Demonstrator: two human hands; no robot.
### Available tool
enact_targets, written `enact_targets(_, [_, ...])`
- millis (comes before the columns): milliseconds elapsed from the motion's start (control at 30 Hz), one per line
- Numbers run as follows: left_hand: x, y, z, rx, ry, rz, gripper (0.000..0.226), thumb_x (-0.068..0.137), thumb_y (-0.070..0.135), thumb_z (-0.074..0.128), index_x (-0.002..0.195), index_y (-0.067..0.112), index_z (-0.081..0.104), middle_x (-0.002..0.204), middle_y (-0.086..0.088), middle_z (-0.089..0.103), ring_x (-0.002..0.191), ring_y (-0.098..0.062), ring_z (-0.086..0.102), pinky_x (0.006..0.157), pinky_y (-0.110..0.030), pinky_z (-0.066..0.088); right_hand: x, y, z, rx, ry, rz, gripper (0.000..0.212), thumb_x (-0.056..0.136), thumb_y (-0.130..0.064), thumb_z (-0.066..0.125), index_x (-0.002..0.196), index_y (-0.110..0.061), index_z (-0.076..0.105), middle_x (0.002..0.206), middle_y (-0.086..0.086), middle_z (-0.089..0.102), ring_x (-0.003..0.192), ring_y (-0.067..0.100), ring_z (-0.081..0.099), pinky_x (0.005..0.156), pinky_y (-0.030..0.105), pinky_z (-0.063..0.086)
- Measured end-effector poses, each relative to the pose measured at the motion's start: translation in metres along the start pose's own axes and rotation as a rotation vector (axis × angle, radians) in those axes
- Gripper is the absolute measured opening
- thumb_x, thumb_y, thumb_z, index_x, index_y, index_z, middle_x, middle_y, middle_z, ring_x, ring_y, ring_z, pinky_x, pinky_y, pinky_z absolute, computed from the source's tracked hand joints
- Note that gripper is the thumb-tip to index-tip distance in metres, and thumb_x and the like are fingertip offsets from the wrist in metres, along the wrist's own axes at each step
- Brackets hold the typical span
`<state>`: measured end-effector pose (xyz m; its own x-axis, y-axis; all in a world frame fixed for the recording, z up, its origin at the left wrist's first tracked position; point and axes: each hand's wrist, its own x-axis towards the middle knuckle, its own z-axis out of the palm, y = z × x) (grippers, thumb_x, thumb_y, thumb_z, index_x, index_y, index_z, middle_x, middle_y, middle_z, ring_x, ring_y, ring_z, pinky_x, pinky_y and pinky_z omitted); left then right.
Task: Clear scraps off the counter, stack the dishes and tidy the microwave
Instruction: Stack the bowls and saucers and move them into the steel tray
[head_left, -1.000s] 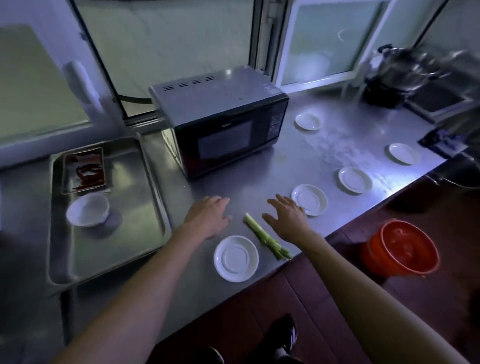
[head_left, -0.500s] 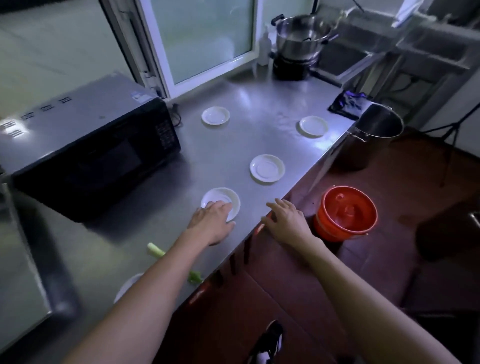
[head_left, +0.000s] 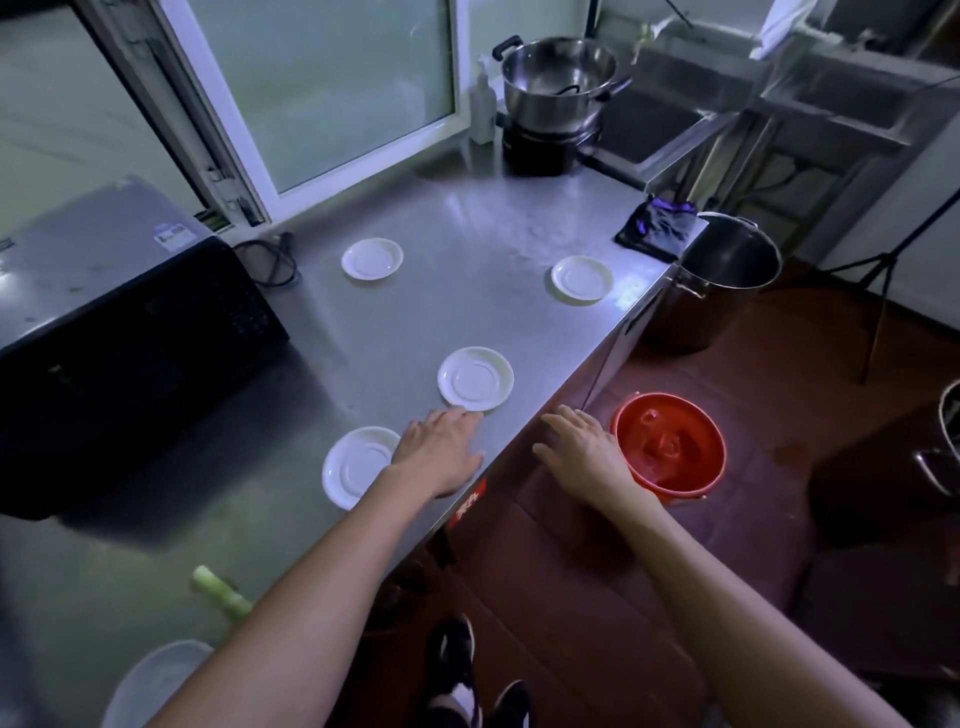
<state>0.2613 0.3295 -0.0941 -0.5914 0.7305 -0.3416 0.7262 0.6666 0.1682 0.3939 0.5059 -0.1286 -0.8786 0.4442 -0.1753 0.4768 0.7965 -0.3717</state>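
Observation:
Several white saucers lie on the steel counter: one beside my left wrist, one just beyond my fingertips, two farther back, and one at the bottom edge, partly hidden by my forearm. My left hand hovers flat and open over the counter's front edge, holding nothing. Off the counter, over the floor beside the red bucket, my right hand is open and holds nothing. A green stalk scrap lies near my left forearm. The black microwave stands at left, door shut.
A steel pot sits on a burner at the counter's far end, with a bottle beside it. A dark cloth lies at the far right corner. A big steel stockpot stands on the floor beyond the bucket. A tripod leg is at right.
The view swung right along the counter, away from the tray. Both hands moved right, from beside the green stalk to the middle saucers and the counter edge near the bucket.

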Motion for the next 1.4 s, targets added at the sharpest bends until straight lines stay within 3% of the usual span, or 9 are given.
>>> enact_targets(200, [0.06,-0.001,0.007,-0.04,-0.037,-0.022,0.066,0.095,0.045,0.049,0.153,0.025,0.026,0.162,-0.002,0.023,0.147,-0.024,0.023,0.112,-0.046,0.031,0.053,0.025,-0.001,-0.042,-0.062,-0.02,0.045,0.094,-0.046,0.052,0.134,-0.026,0.052,0.132,-0.006,0.051,0.134,0.022,0.042,0.1,0.046,0.046])
enact_targets(300, [0.099,-0.008,0.008,-0.082,-0.046,-0.039,0.068,0.093,0.047,0.051,0.152,0.026,0.026,0.16,0.0,0.023,0.146,-0.024,0.02,0.108,-0.046,0.032,0.093,0.035,-0.002,-0.037,-0.085,0.022,0.048,0.096,-0.045,0.052,0.14,-0.026,0.049,0.145,0.001,0.047,0.143,0.024,0.034,0.106,0.048,0.038])
enact_targets(567, [0.174,-0.025,0.026,-0.141,-0.097,-0.134,0.08,0.091,0.057,0.051,0.155,0.027,0.016,0.164,-0.002,0.005,0.151,-0.026,0.002,0.112,-0.052,0.028,0.182,0.04,0.003,-0.061,-0.156,0.004,0.053,0.099,-0.041,0.053,0.148,-0.024,0.042,0.155,0.002,0.038,0.146,0.024,0.028,0.112,0.048,0.031])
enact_targets(767, [0.205,-0.027,0.037,-0.143,-0.132,-0.179,0.11,0.076,0.061,0.067,0.156,0.035,-0.003,0.164,-0.003,-0.02,0.149,-0.034,-0.023,0.112,-0.066,0.016,0.221,0.045,0.003,-0.07,-0.201,-0.037,0.052,0.101,-0.039,0.051,0.149,-0.023,0.041,0.159,0.002,0.034,0.148,0.023,0.024,0.115,0.045,0.027])
enact_targets(867, [0.213,-0.027,0.043,-0.131,-0.165,-0.218,0.123,0.07,0.067,0.071,0.156,0.037,-0.011,0.162,-0.004,-0.027,0.148,-0.036,-0.027,0.112,-0.07,0.012,0.24,0.053,0.005,-0.069,-0.233,-0.066,0.052,0.101,-0.037,0.051,0.15,-0.023,0.04,0.162,0.002,0.029,0.15,0.022,0.02,0.117,0.046,0.024])
enact_targets(1033, [0.219,-0.022,0.05,-0.131,-0.187,-0.297,0.129,0.065,0.068,0.076,0.154,0.041,-0.012,0.162,-0.005,-0.027,0.149,-0.036,-0.023,0.113,-0.067,0.014,0.273,0.059,0.004,-0.077,-0.267,-0.168,0.051,0.101,-0.034,0.052,0.149,-0.022,0.041,0.162,0.003,0.03,0.15,0.024,0.021,0.116,0.046,0.025])
enact_targets(1267, [0.222,-0.002,0.044,-0.131,-0.136,-0.429,0.12,0.056,0.066,0.077,0.15,0.046,0.005,0.16,-0.005,-0.002,0.146,-0.038,0.004,0.104,-0.061,0.028,0.307,0.07,-0.004,-0.076,-0.314,-0.324,0.049,0.097,-0.031,0.058,0.144,-0.019,0.048,0.157,0.004,0.039,0.146,0.026,0.03,0.112,0.045,0.032])
enact_targets(1400, [0.225,0.009,0.029,-0.173,-0.089,-0.504,0.117,0.052,0.069,0.073,0.148,0.044,0.01,0.155,-0.006,0.007,0.139,-0.037,0.014,0.1,-0.06,0.034,0.321,0.084,-0.018,-0.113,-0.338,-0.355,0.051,0.098,-0.034,0.055,0.147,-0.022,0.045,0.159,0.003,0.035,0.148,0.024,0.026,0.114,0.045,0.028])
